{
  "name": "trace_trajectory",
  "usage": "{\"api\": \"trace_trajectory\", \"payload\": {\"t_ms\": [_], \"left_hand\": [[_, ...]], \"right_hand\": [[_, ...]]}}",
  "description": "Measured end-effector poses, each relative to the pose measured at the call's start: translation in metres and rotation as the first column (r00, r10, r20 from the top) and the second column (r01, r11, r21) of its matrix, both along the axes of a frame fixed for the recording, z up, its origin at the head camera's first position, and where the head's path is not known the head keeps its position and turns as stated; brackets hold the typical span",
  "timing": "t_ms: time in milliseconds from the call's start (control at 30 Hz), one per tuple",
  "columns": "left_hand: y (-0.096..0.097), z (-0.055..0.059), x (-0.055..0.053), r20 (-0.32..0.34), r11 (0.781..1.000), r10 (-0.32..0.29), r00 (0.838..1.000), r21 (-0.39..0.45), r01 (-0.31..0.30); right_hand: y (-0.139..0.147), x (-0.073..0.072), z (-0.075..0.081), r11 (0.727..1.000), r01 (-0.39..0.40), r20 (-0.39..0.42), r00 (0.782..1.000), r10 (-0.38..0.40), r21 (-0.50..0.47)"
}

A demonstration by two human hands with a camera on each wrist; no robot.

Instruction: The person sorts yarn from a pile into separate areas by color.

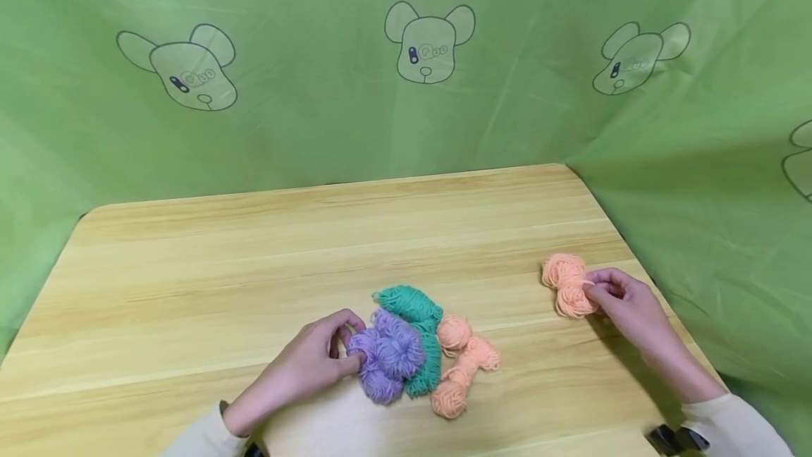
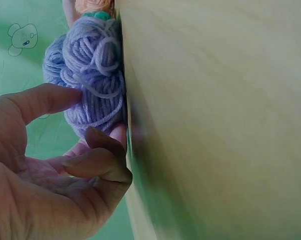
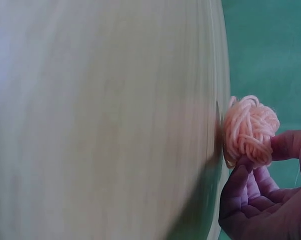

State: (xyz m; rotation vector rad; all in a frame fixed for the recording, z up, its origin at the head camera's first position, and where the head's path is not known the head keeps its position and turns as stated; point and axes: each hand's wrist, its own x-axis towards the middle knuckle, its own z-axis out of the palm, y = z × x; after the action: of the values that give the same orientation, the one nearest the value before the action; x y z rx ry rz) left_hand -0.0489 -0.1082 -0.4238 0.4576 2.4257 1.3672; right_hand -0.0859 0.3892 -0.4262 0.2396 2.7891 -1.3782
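My left hand [image 1: 307, 358] grips the left end of the purple yarn [image 1: 398, 352], thumb and fingers on either side of it. In the left wrist view the purple yarn [image 2: 93, 52] shows as plump wound lobes, low against the tabletop. Teal-green yarn [image 1: 409, 303] lies behind and right of the purple, partly covered by it. Beside the green lie peach yarn bundles [image 1: 466, 365], untouched. Over at the right, my right hand [image 1: 634, 312] pinches the near end of another peach yarn skein [image 1: 563, 272], narrow in its middle. The right wrist view shows this skein [image 3: 250, 130] between thumb and fingertips.
A light wooden table [image 1: 222, 266] carries everything, with rounded far corners. Green fabric [image 1: 317, 125] printed with mouse-head outlines hangs behind and along both sides. The right-hand skein is close to the table's right edge.
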Motion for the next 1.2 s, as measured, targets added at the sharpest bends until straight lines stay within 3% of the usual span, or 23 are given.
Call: {"api": "trace_trajectory", "payload": {"t_ms": [567,967,1200], "left_hand": [[-0.001,-0.002,0.004,-0.061,1.0,0.005,0.998,-0.016,-0.006],[0.001,0.004,-0.003,0.041,1.0,0.004,0.999,0.015,-0.005],[0.002,0.005,-0.005,0.077,0.999,-0.022,0.997,0.046,0.019]], "right_hand": [[0.008,-0.002,-0.006,0.998,-0.007,0.036,0.999,0.004,0.07],[0.01,0.002,0.0,0.999,0.033,0.009,0.999,-0.034,0.041],[0.004,0.007,0.005,0.993,0.085,-0.108,0.991,-0.076,0.079]]}}
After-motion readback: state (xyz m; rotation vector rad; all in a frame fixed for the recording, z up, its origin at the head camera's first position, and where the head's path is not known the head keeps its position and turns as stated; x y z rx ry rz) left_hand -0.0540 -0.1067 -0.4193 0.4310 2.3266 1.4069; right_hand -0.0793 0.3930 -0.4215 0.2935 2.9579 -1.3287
